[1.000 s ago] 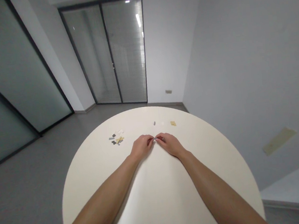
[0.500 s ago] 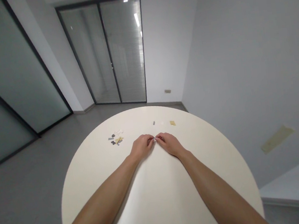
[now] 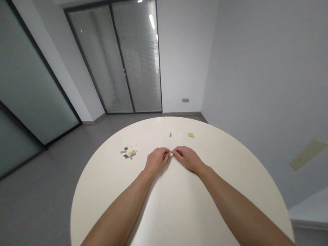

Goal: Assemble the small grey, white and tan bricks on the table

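Forearms angle inward, left hand and right hand nearly touching

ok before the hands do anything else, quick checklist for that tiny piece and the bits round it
left hand and right hand fingertips together at the small pale piece: ok
which hand has the grip on the piece: cannot tell, too small
how the piece is turned: cannot tell
pile of small flat pieces apart from the left hand: ok
grey piece and tan piece apart from both hands: ok

Round cream table; small flat pieces
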`<state>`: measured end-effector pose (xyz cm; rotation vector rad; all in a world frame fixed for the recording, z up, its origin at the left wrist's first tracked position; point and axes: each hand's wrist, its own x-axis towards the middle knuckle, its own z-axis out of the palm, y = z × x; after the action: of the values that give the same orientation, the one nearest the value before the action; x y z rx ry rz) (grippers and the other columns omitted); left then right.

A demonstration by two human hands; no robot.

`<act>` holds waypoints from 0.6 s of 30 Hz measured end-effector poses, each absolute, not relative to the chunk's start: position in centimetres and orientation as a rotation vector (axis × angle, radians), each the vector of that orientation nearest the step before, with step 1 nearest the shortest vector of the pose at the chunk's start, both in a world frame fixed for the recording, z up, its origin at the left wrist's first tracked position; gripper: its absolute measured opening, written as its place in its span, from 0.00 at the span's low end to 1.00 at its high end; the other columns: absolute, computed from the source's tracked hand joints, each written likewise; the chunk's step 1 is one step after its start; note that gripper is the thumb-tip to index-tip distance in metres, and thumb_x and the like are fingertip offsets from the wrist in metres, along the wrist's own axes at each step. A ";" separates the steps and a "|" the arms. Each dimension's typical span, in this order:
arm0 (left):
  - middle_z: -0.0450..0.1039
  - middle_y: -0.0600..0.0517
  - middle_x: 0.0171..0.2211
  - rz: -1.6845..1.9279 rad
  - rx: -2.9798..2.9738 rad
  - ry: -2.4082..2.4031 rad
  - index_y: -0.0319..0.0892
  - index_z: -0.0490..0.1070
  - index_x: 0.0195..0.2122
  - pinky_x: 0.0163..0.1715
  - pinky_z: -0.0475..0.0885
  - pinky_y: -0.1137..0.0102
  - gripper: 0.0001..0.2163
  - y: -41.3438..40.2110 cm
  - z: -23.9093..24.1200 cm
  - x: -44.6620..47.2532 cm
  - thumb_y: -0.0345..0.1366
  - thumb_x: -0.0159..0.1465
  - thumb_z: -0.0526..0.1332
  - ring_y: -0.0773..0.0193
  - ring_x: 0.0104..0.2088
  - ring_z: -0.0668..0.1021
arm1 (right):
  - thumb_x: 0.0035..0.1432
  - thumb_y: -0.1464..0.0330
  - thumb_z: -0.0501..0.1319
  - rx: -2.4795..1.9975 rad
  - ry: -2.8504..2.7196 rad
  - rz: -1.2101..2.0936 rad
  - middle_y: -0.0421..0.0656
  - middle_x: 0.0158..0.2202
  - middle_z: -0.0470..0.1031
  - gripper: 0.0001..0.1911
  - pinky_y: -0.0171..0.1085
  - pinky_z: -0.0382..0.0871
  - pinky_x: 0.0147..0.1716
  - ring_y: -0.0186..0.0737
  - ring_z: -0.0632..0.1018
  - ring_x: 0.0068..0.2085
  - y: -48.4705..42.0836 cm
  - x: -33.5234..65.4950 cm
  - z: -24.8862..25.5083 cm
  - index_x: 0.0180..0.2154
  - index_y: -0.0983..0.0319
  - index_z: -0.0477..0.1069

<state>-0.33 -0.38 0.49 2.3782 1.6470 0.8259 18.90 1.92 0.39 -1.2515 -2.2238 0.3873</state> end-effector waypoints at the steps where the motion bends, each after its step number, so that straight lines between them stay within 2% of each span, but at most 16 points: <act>1: 0.80 0.50 0.42 0.822 2.378 1.656 0.46 0.76 0.45 0.42 0.71 0.67 0.12 -0.4 0.5 -0.3 0.40 0.69 0.54 0.58 0.43 0.78 | 0.70 0.61 0.55 -1.244 -2.215 0.397 0.43 0.40 0.80 0.13 0.36 0.65 0.43 0.40 0.77 0.42 1.9 18.9 0.3 0.42 0.58 0.76; 5: 0.80 0.50 0.42 0.797 2.399 1.629 0.46 0.76 0.46 0.42 0.71 0.68 0.12 -0.4 0.5 -0.4 0.39 0.70 0.53 0.59 0.43 0.78 | 0.68 0.62 0.56 -1.221 -2.181 0.436 0.43 0.40 0.80 0.11 0.36 0.67 0.43 0.39 0.77 0.41 1.9 19.0 0.1 0.48 0.57 0.73; 13: 0.80 0.51 0.42 0.814 2.340 1.614 0.47 0.75 0.47 0.42 0.71 0.68 0.12 -0.7 1.0 -0.3 0.40 0.70 0.54 0.60 0.43 0.78 | 0.69 0.61 0.55 -1.210 -2.206 0.429 0.43 0.40 0.79 0.11 0.37 0.66 0.43 0.40 0.77 0.42 1.9 19.0 0.1 0.45 0.58 0.74; 18: 0.79 0.52 0.44 0.872 2.324 1.594 0.47 0.74 0.47 0.45 0.71 0.69 0.10 -0.7 1.0 -0.5 0.36 0.68 0.57 0.61 0.44 0.78 | 0.70 0.62 0.55 -1.193 -2.225 0.416 0.44 0.41 0.79 0.11 0.36 0.65 0.43 0.39 0.77 0.43 1.9 19.0 0.0 0.45 0.59 0.73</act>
<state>-0.48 -0.74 1.00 2.3236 1.5939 0.8718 18.96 1.94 0.04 -1.1926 -2.2251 0.4158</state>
